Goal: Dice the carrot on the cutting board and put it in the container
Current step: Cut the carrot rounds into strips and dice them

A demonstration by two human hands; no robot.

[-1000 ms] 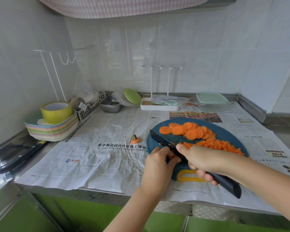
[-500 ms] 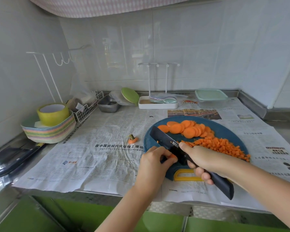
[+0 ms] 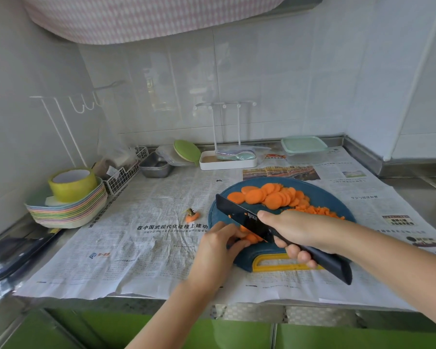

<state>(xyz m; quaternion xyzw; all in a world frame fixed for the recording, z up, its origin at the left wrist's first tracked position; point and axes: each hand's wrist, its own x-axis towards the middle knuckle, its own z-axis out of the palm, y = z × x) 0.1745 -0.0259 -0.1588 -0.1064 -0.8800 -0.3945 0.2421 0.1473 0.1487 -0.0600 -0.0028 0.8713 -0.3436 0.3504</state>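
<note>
Now: right hand (image 3: 295, 227) wraps knife (image 3: 239, 215) handle, one digit forward on blade, likely for control. Blade angled over near-left of cutting board (image 3: 320, 195). Left hand (image 3: 219, 245), fingers curled, pins small carrot stack (image 3: 249, 238) under edge. Uncut rounds (image 3: 269, 196) far side, diced pile (image 3: 317, 211) right. Container (image 3: 303, 147) lidded, well apart at back. Versus half-second earlier: pose alike, more of stack exposed.

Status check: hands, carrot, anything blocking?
Left hand pinches carrot stack; right hand grips knife, blade over it. Slices and dice on cutting board; container at back, lid on. Nothing in the way.
</note>
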